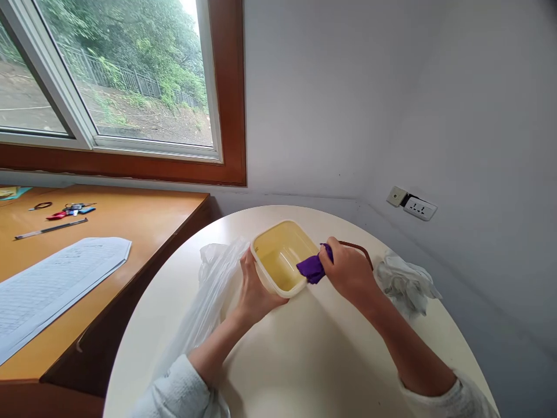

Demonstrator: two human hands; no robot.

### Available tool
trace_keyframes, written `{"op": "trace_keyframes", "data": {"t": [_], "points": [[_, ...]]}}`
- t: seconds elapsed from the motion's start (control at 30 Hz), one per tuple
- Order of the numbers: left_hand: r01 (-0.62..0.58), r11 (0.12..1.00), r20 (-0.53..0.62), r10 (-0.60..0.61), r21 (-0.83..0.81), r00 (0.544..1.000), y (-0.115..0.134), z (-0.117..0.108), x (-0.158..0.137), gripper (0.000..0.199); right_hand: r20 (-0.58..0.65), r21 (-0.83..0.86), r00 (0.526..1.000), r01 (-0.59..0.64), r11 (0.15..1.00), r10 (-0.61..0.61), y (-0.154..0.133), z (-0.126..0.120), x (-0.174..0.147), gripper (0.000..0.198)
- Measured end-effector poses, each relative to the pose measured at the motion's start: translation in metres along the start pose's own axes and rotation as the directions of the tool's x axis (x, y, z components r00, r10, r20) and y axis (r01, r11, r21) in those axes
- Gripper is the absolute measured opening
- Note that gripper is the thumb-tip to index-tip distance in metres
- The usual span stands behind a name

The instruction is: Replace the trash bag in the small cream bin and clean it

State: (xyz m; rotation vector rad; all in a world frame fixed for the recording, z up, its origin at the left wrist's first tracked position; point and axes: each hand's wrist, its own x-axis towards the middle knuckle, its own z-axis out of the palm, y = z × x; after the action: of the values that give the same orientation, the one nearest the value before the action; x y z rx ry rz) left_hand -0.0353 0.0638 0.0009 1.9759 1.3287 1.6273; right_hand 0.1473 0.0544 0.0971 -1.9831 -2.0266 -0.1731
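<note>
A square, pale yellow plastic container point(278, 255) is tilted above the round table, its open top facing me. My left hand point(255, 287) grips it by the left side and lower corner, fingers and thumb spread around the outside. In my right hand point(348, 270) a purple cloth point(313, 267) is bunched up, and its loose end lies at the container's right rim. Behind my right hand a brown curved edge point(359, 248) of some object shows; most of it is hidden.
On the round cream table point(304, 360), a clear plastic bag point(209, 290) lies left and a crumpled whitish bag point(407, 281) right. The wooden desk point(143, 209) at left holds papers point(65, 284), a pen point(50, 229) and keys point(73, 209). A wall socket point(420, 207) is at right.
</note>
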Motion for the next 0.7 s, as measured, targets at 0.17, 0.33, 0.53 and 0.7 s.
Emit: {"op": "trace_keyframes", "data": {"t": [0.17,0.33,0.53,0.7], "points": [[0.091,0.993,-0.086,-0.097,-0.073,0.991,-0.003,0.004,0.003,0.112,-0.074,0.143,0.979,0.201,0.969,-0.192,-0.022,0.008,-0.026,0.020],[0.139,0.985,-0.073,-0.147,-0.102,0.986,-0.014,0.004,0.006,0.109,-0.043,0.539,0.966,0.236,0.809,-0.254,-0.022,0.020,-0.038,0.017],[0.130,0.972,-0.015,-0.136,-0.196,0.991,-0.028,0.007,0.009,0.108,-0.114,0.807,0.980,-0.003,0.590,0.161,0.041,0.048,-0.018,0.029],[0.111,0.986,-0.006,-0.113,-0.126,0.994,-0.043,0.012,0.010,0.111,-0.336,0.642,0.875,-0.057,0.765,0.348,0.088,0.067,0.006,0.023]]}}
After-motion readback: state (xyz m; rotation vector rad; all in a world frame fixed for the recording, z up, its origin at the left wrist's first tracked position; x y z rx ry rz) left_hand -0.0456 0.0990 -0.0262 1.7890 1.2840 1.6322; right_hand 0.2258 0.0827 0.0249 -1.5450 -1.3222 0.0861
